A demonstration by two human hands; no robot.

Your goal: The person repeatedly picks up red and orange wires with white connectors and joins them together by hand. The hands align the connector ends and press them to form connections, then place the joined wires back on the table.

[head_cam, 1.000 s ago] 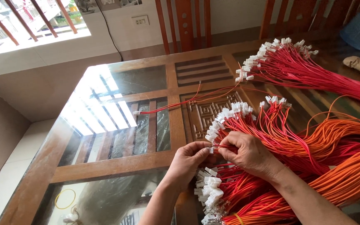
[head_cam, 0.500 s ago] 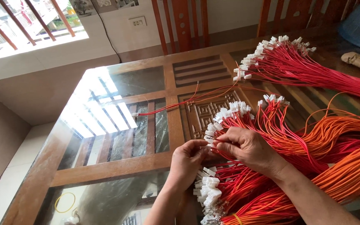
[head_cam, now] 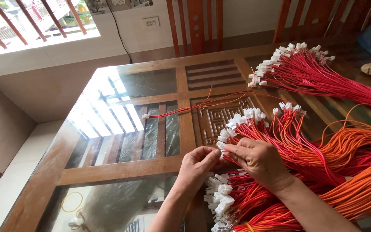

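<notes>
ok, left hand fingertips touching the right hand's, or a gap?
Touching. The head view shows the left hand and right hand meeting at their fingertips, pinched on a small white connector, no gap visible.

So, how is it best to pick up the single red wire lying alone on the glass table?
Probably pinch the single red wire just behind its white connector, coming from above. That end lies flat on bare glass, away from the bundles, so fingers get room on both sides.
</notes>
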